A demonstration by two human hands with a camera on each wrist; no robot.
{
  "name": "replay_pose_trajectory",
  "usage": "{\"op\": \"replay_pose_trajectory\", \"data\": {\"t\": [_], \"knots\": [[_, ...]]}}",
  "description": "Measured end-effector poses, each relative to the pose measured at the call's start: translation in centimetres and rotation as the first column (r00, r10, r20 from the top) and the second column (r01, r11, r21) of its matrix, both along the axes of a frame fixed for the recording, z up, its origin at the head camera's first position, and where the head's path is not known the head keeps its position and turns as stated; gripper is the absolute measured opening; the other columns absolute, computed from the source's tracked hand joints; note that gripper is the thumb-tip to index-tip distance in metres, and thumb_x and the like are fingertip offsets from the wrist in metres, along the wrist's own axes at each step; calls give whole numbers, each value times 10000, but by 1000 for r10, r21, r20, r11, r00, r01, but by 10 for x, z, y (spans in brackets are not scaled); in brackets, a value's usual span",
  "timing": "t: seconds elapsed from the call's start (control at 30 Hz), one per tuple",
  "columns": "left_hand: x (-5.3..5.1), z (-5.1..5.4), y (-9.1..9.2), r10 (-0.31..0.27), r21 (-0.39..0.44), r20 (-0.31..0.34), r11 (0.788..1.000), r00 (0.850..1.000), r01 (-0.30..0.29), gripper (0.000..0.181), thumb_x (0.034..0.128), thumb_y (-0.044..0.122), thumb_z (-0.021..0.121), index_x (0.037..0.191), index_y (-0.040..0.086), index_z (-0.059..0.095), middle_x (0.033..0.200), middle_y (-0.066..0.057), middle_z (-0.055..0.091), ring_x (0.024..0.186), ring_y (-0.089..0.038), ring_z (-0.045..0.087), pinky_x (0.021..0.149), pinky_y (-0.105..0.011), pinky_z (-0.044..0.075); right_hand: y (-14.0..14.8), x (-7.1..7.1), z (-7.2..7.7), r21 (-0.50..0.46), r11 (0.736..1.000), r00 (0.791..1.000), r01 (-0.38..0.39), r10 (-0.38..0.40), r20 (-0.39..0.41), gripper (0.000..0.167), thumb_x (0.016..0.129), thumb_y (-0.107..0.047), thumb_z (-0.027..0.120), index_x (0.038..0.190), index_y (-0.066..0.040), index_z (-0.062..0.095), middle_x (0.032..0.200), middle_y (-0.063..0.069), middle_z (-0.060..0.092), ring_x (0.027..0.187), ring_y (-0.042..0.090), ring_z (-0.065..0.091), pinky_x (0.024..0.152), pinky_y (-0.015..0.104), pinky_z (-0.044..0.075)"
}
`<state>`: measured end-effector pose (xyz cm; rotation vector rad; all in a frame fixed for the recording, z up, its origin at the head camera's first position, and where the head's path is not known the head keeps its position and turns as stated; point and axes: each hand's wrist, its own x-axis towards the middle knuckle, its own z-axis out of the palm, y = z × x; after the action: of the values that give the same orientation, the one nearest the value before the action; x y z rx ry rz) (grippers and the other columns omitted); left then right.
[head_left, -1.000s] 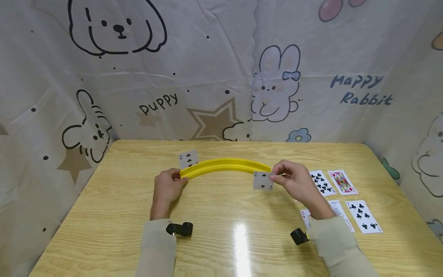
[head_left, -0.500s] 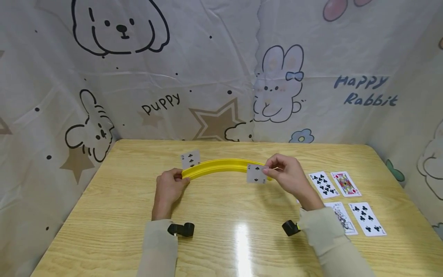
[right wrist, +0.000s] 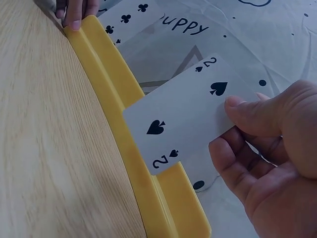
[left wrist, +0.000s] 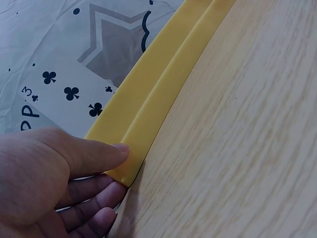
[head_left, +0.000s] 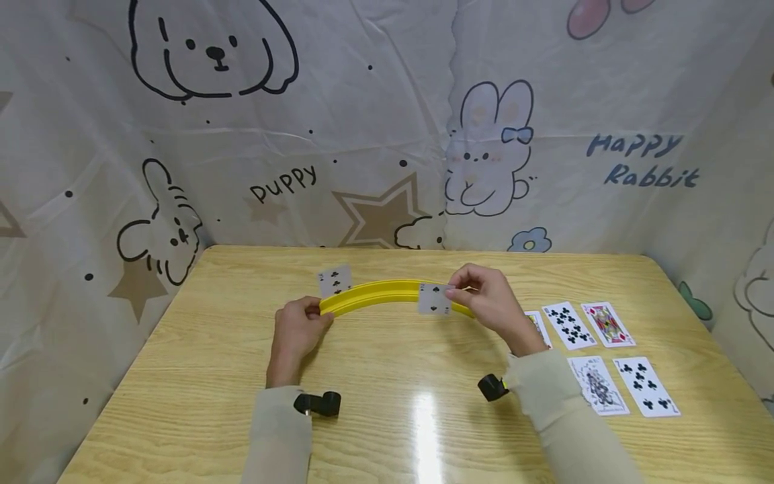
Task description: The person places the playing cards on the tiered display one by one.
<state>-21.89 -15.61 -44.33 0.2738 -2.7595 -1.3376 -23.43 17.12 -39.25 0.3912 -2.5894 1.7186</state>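
A curved yellow card holder (head_left: 375, 292) lies across the far part of the table. My left hand (head_left: 296, 336) grips its left end, thumb on the front face, as the left wrist view shows. Just behind that end stands a three of clubs (left wrist: 71, 93), its lower part hidden by the holder. My right hand (head_left: 486, 299) pinches a two of spades (right wrist: 173, 119) by one edge between thumb and fingers. The card is in front of the holder's right half; whether its lower edge sits in the groove I cannot tell.
To the right, several face-up cards lie in rows on the wooden table (head_left: 375, 390): a ten of clubs (head_left: 570, 325), a face card of diamonds (head_left: 608, 324), a joker (head_left: 598, 385) and a seven of clubs (head_left: 647, 386). Another card is partly behind my right wrist. A printed cloth (head_left: 363, 134) hangs behind.
My right hand has moved left along the holder, carrying the two of spades from the right end inward. My left hand keeps its grip on the left end.
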Motion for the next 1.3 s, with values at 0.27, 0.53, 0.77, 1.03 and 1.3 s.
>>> {"op": "replay_pose_trajectory", "data": {"t": [0.27,0.53,0.77,1.03,1.3], "knots": [[-1,-1,-1,4,-18,-9,1000,1000,-5,364,882,104,763,1212,-26,681,1019,-155,687,891,-253,647,792,-398,542,-14,-11,-1,-8,999,999,-37,37,0,66,901,18,711,920,-21,662,955,106,648,894,256,595,760,312,523],[-1,-1,-1,8,-18,-23,1000,1000,-8,347,882,103,768,1194,-28,691,1003,-151,693,874,-248,655,779,-395,549,-24,-17,-1,-14,999,999,-39,39,2,66,897,30,710,911,-13,663,952,115,648,884,261,589,736,290,514],[0,-3,-1,7,-11,-33,1000,999,-7,341,881,106,772,1185,-28,697,986,-144,694,857,-247,655,770,-391,553,-32,-24,-7,6,999,999,-45,45,-1,77,903,15,711,905,-40,658,941,95,652,883,252,592,751,319,506],[0,-4,-1,11,-12,-33,1000,999,-12,342,878,110,774,1185,-21,700,974,-139,695,846,-242,656,763,-390,554,-42,-28,-8,10,997,998,-70,70,2,82,922,-37,712,906,-93,655,949,92,642,867,255,577,735,345,486],[-1,-5,-2,9,-7,-30,1000,999,-9,367,870,107,776,1201,-25,691,990,-146,695,863,-248,655,778,-395,554,-50,-34,-9,-4,996,996,-91,91,-4,93,922,-33,712,894,-108,665,946,82,647,851,247,585,703,320,485]]}}
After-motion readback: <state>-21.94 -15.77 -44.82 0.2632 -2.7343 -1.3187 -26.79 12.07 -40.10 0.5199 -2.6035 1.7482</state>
